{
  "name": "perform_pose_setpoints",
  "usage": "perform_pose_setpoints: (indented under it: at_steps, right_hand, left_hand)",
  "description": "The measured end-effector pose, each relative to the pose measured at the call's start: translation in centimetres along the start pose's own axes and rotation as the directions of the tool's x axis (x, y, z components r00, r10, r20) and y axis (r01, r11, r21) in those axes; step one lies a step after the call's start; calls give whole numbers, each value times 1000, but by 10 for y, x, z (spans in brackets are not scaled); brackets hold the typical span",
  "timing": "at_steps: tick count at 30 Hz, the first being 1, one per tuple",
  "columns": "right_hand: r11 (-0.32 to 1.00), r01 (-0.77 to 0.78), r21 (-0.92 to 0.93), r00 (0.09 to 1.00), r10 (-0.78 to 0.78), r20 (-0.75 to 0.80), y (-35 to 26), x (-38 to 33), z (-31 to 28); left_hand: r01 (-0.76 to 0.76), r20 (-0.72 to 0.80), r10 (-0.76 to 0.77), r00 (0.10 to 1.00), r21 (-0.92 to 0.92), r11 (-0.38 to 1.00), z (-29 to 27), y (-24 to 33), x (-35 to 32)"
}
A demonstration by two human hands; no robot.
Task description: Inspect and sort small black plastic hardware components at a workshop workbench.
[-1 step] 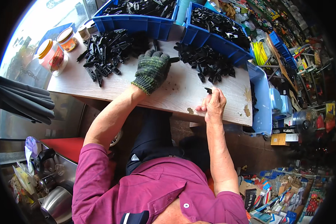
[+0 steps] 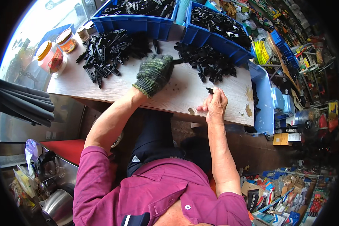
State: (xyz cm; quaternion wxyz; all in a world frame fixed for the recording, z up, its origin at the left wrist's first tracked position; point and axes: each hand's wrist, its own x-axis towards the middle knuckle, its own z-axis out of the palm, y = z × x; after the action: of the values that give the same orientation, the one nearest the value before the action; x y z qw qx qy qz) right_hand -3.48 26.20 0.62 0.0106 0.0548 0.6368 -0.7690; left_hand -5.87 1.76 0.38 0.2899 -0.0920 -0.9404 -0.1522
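Note:
My left hand [image 2: 153, 75], in a dark green knitted glove, is closed over the middle of the table [image 2: 120, 88]. A black plastic piece [image 2: 177, 61] sticks out from its right side; the rest of that piece is hidden by the glove. My bare right hand [image 2: 216, 107], near the front edge, pinches a small black plastic part [image 2: 209, 90] between thumb and forefinger. Long black slotted pieces [image 2: 111, 49] are heaped to the left. Smaller black parts [image 2: 211, 64] form a pile on the right. One loose black piece [image 2: 156, 46] lies just beyond the glove.
Two blue crates full of black parts, a left one [image 2: 133, 25] and a right one [image 2: 214, 39], stand along the far edge. Lidded jars [image 2: 51, 60] line the left end. A pale blue bin [image 2: 264, 101] adjoins the table's right side. Crowded shelves [image 2: 309, 75] fill the far right.
My gloved left hand has drawn slightly toward me, and more of the loose black piece beyond it shows. My right hand keeps its pinch almost unmoved.

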Motion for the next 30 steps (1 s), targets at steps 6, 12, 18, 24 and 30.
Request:
perform_pose_setpoints:
  at_steps: [6,12,18,24,30]
  right_hand:
    - [997,33,73,997,-27,-76,4,0,-2]
    - [997,74,-26,985,-77,-153,1,-2,1]
    - [995,91,-40,982,-96,-160,7,0,-2]
    - [995,96,13,980,-92,-179,1,-6,2]
    - [924,303,-232,931,-339,-135,11,1,-2]
  left_hand:
    - [75,103,1,995,-729,681,0,75,-33]
    - [197,236,-27,971,-738,646,21,97,-38]
    - [363,356,-129,926,-739,568,21,108,-33]
    - [167,176,-38,984,-811,561,37,97,-37]
    - [104,38,-115,993,-749,654,50,124,-39]
